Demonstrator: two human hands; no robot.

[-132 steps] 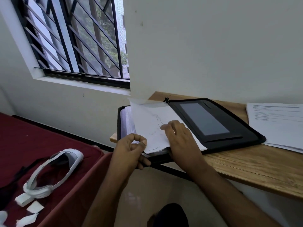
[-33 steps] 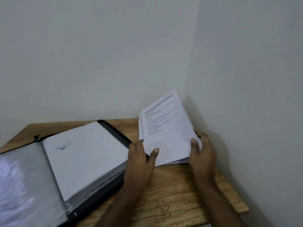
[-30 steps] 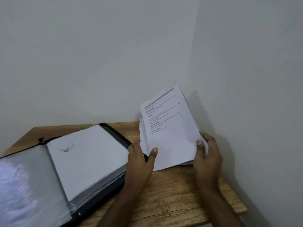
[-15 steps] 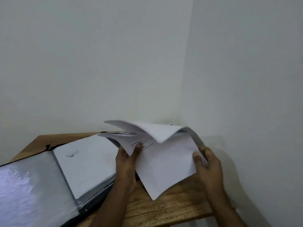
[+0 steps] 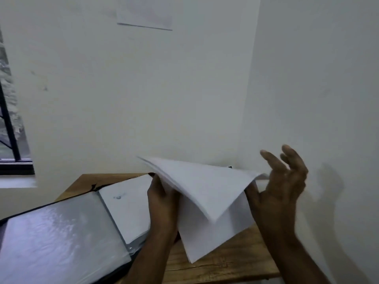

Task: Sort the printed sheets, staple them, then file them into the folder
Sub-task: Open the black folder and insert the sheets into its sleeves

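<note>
Pale walls met in a corner behind a wooden table, with a barred window at far left.

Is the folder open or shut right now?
Open. The folder lies spread flat on the wooden table, a clear plastic sleeve facing up on its left half and a white sheet on its right.
</note>
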